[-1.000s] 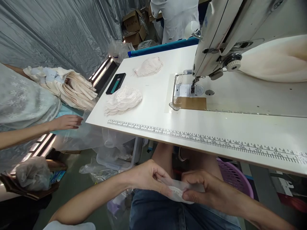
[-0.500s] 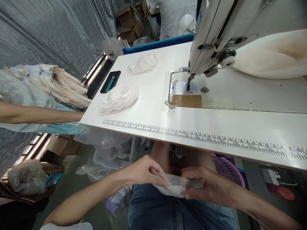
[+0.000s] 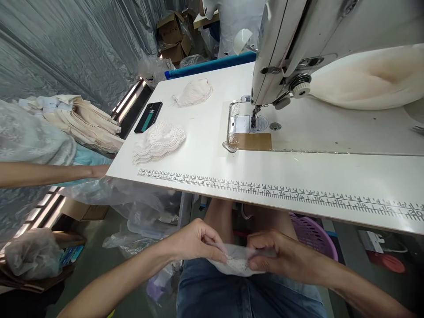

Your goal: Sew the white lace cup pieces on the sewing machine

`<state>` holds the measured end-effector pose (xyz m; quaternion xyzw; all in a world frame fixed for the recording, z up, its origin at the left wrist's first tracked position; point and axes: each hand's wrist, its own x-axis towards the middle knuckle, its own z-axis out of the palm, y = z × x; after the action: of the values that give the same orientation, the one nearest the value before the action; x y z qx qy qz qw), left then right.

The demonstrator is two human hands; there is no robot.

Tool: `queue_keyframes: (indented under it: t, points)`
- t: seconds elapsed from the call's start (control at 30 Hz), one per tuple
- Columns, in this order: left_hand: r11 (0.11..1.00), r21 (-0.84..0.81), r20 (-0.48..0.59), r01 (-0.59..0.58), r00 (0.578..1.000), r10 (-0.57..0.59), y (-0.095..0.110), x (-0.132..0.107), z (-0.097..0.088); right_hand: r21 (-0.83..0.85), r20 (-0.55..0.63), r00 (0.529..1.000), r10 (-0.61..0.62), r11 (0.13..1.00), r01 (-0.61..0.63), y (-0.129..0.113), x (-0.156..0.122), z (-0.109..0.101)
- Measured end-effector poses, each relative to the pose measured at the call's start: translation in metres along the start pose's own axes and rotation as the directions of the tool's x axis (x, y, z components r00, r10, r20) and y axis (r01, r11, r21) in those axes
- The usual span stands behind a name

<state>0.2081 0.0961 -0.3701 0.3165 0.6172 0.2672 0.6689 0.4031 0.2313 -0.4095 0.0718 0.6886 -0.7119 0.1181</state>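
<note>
While the sewing machine (image 3: 281, 57) stands over the desk (image 3: 205, 163), the person seated in front of it works below the edge, as the head view shows. Both hands are over the lap: the left hand (image 3: 203, 243) pinches one end of a small white piece of sheer fabric (image 3: 236, 261) between thumb and curled fingers, and the right hand (image 3: 276, 254) grips the other end the same way, so the piece spans the gap between them, just above the blue shorts (image 3: 228, 293). Up on the desk, a heap of white lacy pieces (image 3: 160, 143) lies near the left corner, just beside a black phone (image 3: 148, 117); a pale fabric piece (image 3: 193, 92) lies farther back. A printed ruler (image 3: 266, 191) runs along the front edge. Beyond the left corner I see a co-worker's arm (image 3: 49, 173), near a bundle of cream cloth (image 3: 88, 123). A purple basket (image 3: 311, 236) sits under the desk, to the right of the knees.
</note>
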Motion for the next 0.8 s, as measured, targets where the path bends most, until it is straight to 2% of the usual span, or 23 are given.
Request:
queue_keyframes:
  t: [0.2, 0.57, 0.8]
  points:
    - [1.0, 0.002, -0.006, -0.008, 1.0, 0.008, -0.0044, -0.001, -0.0018, 0.026, -0.007, 0.999, -0.043, 0.999, 0.043, 0.0021, -0.0009, -0.0001]
    - [1.0, -0.008, 0.027, -0.01, 1.0, 0.01, -0.0015, -0.0063, 0.0004, 0.065, 0.006, 1.0, -0.004, 0.998, 0.004, 0.0054, 0.0032, -0.0024]
    - [0.999, -0.025, 0.024, -0.022, 0.999, 0.023, -0.0079, -0.0051, 0.0038, 0.071, 0.036, 0.999, -0.002, 0.997, -0.001, 0.0007, 0.0071, 0.0023]
